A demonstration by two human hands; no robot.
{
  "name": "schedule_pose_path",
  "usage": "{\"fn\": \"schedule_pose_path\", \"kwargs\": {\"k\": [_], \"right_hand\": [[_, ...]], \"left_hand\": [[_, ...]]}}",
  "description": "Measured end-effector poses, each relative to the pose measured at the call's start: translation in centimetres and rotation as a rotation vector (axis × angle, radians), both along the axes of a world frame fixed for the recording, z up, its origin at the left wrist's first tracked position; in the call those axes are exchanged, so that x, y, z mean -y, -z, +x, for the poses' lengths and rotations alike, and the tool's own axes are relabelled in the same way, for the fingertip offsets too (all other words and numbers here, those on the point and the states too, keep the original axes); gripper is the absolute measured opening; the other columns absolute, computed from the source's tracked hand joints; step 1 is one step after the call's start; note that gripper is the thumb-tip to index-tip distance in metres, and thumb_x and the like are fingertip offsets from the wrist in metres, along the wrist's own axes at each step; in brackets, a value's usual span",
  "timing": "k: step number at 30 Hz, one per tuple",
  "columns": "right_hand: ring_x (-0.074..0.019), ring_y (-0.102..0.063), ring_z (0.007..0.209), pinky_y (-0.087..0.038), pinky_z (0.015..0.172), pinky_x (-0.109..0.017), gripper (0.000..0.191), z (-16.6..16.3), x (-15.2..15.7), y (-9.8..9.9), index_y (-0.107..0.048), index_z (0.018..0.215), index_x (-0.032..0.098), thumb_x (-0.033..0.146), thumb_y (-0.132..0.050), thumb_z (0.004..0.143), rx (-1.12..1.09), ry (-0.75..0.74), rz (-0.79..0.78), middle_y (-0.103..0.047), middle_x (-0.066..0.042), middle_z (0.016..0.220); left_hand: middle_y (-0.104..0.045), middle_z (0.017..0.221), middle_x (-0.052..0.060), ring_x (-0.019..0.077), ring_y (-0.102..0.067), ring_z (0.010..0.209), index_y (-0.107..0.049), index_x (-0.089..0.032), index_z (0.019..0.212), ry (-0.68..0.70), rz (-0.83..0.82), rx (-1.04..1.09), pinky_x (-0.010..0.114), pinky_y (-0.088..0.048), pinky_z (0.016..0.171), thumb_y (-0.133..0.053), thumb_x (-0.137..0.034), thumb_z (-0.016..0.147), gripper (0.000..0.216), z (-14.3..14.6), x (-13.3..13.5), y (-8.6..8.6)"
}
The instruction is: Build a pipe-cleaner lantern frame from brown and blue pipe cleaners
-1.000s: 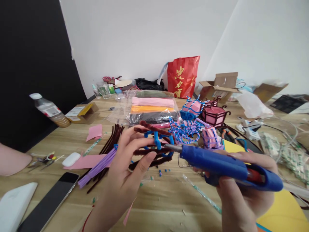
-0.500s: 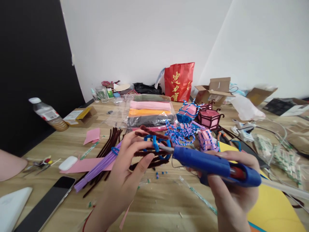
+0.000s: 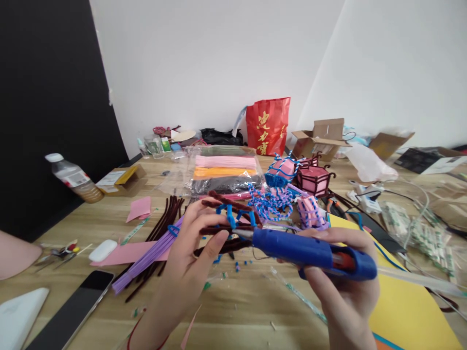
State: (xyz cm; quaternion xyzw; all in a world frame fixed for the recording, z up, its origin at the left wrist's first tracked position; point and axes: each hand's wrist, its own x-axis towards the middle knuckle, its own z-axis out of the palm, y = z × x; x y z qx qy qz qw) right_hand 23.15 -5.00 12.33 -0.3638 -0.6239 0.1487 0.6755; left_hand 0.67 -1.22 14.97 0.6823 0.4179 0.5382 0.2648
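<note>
The head camera looks forward and down

Illumination: bright, even, diffuse; source outside the frame, probably overhead. Glare marks the clear plastic packaging (image 3: 235,183). Shadows on the table (image 3: 219,321) are soft. The black panel (image 3: 47,78) shows little detail. Edge distortion tilts the bottle (image 3: 75,179) at left. Focus: glue gun (image 3: 306,250) acceptably sharp; packets (image 3: 434,238) at right slightly blurred.

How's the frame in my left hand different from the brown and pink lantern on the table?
The frame is brown and blue; the lantern, brown and pink. The frame looks open between its strands; the lantern has pink panels. Your left hand holds the frame, whereas the lantern sits on the table. Both have brown strands.
</note>
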Motion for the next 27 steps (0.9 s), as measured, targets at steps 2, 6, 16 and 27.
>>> {"fn": "schedule_pose_path", "kwargs": {"k": [2,6,16,27], "right_hand": [[-0.0232,-0.078,0.085,-0.065,0.065,-0.031,0.033,-0.1,-0.1,-0.1,-0.062,0.116,0.025,0.017,-0.074,0.086,-0.004,-0.010,0.017,-0.076,-0.006,0.099],[-0.0231,-0.077,0.084,-0.061,0.058,-0.028,0.034,-0.2,-0.2,-0.2,-0.062,0.115,0.025,0.016,-0.074,0.085,-0.011,0.016,0.029,-0.076,-0.005,0.096],[-0.0231,-0.077,0.087,-0.063,0.068,-0.032,0.034,0.0,0.1,-0.1,-0.061,0.117,0.026,0.016,-0.073,0.086,-0.002,0.026,0.026,-0.076,-0.005,0.098],[-0.0231,-0.076,0.089,-0.061,0.071,-0.033,0.035,-0.5,-0.1,-0.4,-0.059,0.116,0.026,0.013,-0.071,0.086,-0.016,0.022,-0.011,-0.076,-0.004,0.099]], "left_hand": [[-0.064,0.127,0.008,0.0274,-0.061,0.126,-0.073,-0.028,0.098,-0.007,-0.005,-0.002,0.040,-0.061,0.097,-0.061,-0.043,0.099,0.020,-0.1,0.0,-0.1],[-0.064,0.127,0.006,0.0278,-0.059,0.131,-0.073,-0.030,0.100,-0.010,0.011,0.003,0.043,-0.059,0.101,-0.061,-0.042,0.100,0.018,-0.2,0.1,0.0],[-0.064,0.128,0.005,0.0248,-0.059,0.131,-0.074,-0.031,0.103,-0.014,0.028,-0.012,0.042,-0.051,0.111,-0.060,-0.041,0.101,0.017,-0.2,0.2,0.4],[-0.063,0.126,0.000,0.0195,-0.064,0.120,-0.073,-0.038,0.106,-0.007,0.008,-0.047,0.034,-0.055,0.104,-0.062,-0.041,0.100,0.013,-0.2,0.2,1.1]]}}
